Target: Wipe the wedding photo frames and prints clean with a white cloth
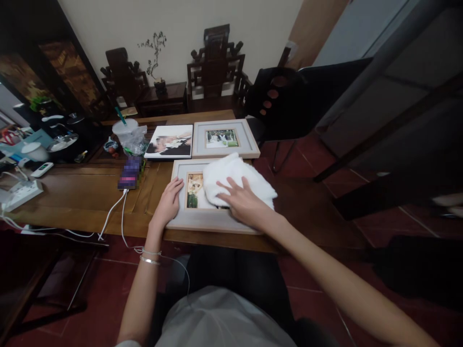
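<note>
A picture frame (177, 212) with a pale border lies flat at the table's near edge, a photo showing at its left middle. Over its right part is spread a white cloth (235, 168), which hides much of the photo. My right hand (240, 200) presses on this cloth with its fingers spread. On the frame's left edge rests my left hand (169, 200), fingers stretched out along the rim. Just behind lie a second picture frame (249, 137) with an outdoor photo and a black-and-white picture panel (181, 132).
Left of the frames a phone (130, 173) lies on the wooden table (83, 188), with white cables trailing over the edge. A plastic cup (125, 127), a power strip (23, 193) and a kettle (75, 125) stand further left. Dark chairs (213, 72) stand behind.
</note>
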